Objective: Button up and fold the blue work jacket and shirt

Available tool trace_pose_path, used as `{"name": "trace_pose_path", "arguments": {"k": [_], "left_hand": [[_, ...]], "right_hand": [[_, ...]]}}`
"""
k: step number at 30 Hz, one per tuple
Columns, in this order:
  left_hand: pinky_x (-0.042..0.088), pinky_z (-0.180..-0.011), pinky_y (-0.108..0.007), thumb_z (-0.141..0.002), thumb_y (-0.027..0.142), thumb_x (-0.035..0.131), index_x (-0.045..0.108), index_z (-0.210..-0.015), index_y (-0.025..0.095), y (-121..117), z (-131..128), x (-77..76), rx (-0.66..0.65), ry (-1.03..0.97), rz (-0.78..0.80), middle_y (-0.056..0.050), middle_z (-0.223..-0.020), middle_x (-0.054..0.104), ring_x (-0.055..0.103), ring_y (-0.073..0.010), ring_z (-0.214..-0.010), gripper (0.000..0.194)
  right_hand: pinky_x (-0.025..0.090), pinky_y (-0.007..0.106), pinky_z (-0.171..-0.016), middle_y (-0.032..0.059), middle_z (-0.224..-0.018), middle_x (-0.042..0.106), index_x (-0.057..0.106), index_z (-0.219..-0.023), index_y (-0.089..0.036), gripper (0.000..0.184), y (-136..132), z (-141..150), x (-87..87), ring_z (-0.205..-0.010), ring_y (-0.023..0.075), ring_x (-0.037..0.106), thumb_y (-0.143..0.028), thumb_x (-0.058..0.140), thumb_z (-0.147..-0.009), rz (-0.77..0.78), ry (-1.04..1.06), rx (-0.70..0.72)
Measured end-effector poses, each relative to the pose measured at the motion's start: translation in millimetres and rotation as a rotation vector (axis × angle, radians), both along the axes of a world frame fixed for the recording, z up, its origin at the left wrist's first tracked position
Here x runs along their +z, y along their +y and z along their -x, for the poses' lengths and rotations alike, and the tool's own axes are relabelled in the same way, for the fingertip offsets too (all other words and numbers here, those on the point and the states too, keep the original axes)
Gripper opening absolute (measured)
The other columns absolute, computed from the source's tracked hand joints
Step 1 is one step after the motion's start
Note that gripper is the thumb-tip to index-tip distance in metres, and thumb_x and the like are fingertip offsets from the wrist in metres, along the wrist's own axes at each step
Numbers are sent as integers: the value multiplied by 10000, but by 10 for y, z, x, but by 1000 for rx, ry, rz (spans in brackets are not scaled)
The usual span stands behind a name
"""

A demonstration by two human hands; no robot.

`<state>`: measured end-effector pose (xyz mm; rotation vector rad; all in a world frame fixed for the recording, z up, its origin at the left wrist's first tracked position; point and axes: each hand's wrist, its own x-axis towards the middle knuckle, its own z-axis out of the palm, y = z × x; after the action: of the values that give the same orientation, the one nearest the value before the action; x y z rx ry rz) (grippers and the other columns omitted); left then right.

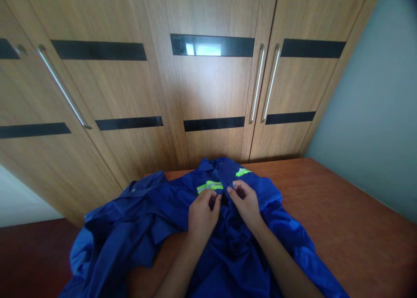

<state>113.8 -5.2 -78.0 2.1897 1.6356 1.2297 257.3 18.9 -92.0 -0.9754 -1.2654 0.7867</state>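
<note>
A blue work jacket [182,198] with yellow-green reflective strips [213,185] lies spread over a reddish-brown wooden surface. Its collar points away from me, toward the wardrobe. At the middle of its front, my left hand [203,211] pinches the cloth along the opening, just below the left strip. My right hand [244,200] grips the other front edge, thumb and fingers closed on it. The two hands are a short way apart. Whatever small part of the edge sits between the fingertips is hidden. Below the hands the blue cloth is bunched in folds.
A wooden wardrobe [208,85] with black inlay strips and long metal handles [257,83] stands right behind the surface. More rumpled blue cloth [120,237] spreads to the left. The wooden surface [342,220] extends on the right to a pale wall [374,128].
</note>
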Motion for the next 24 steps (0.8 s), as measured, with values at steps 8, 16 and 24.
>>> {"name": "trace_pose_path", "arguments": {"k": [8, 16, 24], "left_hand": [[426, -646, -238, -857, 343, 516, 597, -795, 206, 47, 29, -18, -119, -313, 145, 9, -727, 623, 583, -152, -672, 170], [402, -596, -224, -832, 391, 551, 601, -762, 182, 87, 80, -17, -93, -520, 199, 10, -678, 594, 537, -146, -638, 226], [437, -642, -244, -824, 393, 567, 634, -825, 189, 67, 75, -5, -52, -524, 147, -15, -756, 656, 585, -169, -693, 215]], "right_hand": [[412, 259, -600, -5, -687, 583, 660, -880, -185, 291, 51, -6, -68, -623, 129, 487, -415, 704, -709, 108, 309, 37], [354, 237, -506, -40, -574, 490, 676, -777, -179, 214, -37, -10, -48, -522, 98, 415, -372, 720, -697, 71, 29, 176], [332, 233, -485, -45, -504, 458, 660, -709, -191, 129, -48, 51, -46, -471, 100, 408, -293, 602, -763, -88, -374, -42]]}}
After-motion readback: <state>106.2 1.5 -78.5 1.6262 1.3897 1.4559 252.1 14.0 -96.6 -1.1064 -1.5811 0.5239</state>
